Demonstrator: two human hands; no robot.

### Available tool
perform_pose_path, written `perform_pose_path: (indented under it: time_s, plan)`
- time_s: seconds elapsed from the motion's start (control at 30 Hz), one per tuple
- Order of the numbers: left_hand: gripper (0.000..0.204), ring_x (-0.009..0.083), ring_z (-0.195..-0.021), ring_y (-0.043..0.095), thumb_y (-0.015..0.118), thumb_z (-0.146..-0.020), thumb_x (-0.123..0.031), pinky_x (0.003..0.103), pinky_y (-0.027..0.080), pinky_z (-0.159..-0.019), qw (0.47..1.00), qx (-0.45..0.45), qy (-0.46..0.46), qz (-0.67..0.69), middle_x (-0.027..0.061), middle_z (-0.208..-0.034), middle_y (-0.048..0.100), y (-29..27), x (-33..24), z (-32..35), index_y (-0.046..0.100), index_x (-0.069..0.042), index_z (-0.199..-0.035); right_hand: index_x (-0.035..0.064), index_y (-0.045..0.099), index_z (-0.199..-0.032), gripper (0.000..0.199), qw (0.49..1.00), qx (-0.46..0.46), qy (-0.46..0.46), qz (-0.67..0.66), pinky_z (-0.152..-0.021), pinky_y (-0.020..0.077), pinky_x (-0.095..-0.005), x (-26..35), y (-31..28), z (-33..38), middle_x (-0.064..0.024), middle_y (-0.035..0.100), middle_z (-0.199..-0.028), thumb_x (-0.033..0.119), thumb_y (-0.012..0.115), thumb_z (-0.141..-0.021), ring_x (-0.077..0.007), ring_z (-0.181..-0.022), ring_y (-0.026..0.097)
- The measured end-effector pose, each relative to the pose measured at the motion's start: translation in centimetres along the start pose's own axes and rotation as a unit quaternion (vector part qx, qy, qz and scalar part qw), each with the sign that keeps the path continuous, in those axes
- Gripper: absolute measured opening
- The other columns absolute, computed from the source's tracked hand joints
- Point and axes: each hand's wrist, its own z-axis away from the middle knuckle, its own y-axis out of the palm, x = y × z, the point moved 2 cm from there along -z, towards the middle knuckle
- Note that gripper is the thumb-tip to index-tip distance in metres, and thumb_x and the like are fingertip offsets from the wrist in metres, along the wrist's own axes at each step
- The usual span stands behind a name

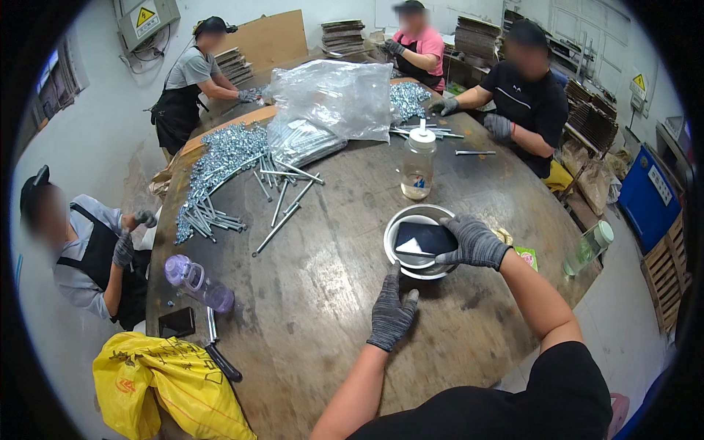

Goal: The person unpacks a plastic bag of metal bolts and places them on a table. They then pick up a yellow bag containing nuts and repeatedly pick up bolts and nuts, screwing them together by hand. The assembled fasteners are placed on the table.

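A round metal bowl (427,273) stands on the table in front of me. Inside it sits a smaller white bowl (419,219), and across that lies a dark flat rectangular object (429,237), perhaps a phone, with a white patch on it. My right hand (475,243), in a grey knit glove, reaches over the right rim. Its thumb and fingers close round the right side of the dark object. My left hand (394,314), gloved alike, rests at the near left rim with fingers stretched and thumb apart, holding nothing.
Beyond the bowl stands a clear bottle (418,165). Bolts (282,209) and heaped nuts (220,158) lie around a plastic bag (334,95). At left are a purple bottle (198,282), phone (177,323), knife (222,361) and yellow sack (169,389). Several co-workers surround the table.
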Motion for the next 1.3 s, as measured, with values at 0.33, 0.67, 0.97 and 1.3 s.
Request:
perform_pose_path:
  time_s: [0.33, 0.67, 0.97, 1.3]
  plan:
    - [0.069, 0.0282, -0.113, 0.06, 0.066, -0.087, -0.015, 0.036, 0.048, -0.095, 1.0, -0.011, 0.011, -0.012, 0.0195, -0.129, 0.054, 0.3, -0.1, 0.0, 0.031, -0.004, -0.146, 0.0003, 0.063, -0.116, 0.041, 0.874, 0.114, 0.239, -0.407, -0.069, 0.0544, -0.0356, -8.5, 4.7, -2.7, -0.0133, 0.068, -0.087, 0.029, 0.062, -0.087, -0.0216, -0.076, 0.065]
    - [0.069, 0.0282, -0.108, 0.062, 0.067, -0.087, -0.016, 0.036, 0.05, -0.092, 0.995, 0.031, -0.077, 0.064, 0.0199, -0.124, 0.056, 0.4, 0.9, 0.4, 0.033, -0.007, -0.146, -0.0036, 0.069, -0.095, 0.031, 0.877, 0.019, 0.281, -0.389, -0.06, 0.0541, -0.0349, -11.4, 4.4, -2.2, -0.0118, 0.068, -0.076, 0.023, 0.06, -0.082, -0.0203, -0.064, 0.064]
    - [0.067, 0.0238, -0.114, 0.058, 0.064, -0.089, -0.007, 0.035, 0.048, -0.097, 0.992, 0.033, -0.086, 0.086, 0.0132, -0.136, 0.051, 0.2, 1.2, 0.4, 0.031, -0.011, -0.147, 0.0044, 0.063, -0.074, 0.022, 0.796, -0.113, 0.418, -0.423, -0.047, 0.0477, -0.0366, -25.3, 6.7, -0.7, -0.0088, 0.056, -0.06, 0.021, 0.057, -0.086, -0.0205, -0.049, 0.056]
    - [0.064, 0.0229, -0.114, 0.058, 0.062, -0.09, -0.005, 0.035, 0.047, -0.098, 0.992, 0.032, -0.08, 0.094, 0.012, -0.138, 0.05, 0.7, 1.3, 0.5, 0.033, -0.009, -0.146, 0.0023, 0.059, -0.109, 0.032, 0.817, -0.502, 0.279, -0.05, -0.089, 0.0461, -0.0393, -19.5, 2.2, 4.4, -0.0182, 0.062, -0.103, 0.028, 0.057, -0.09, -0.0308, -0.098, 0.059]
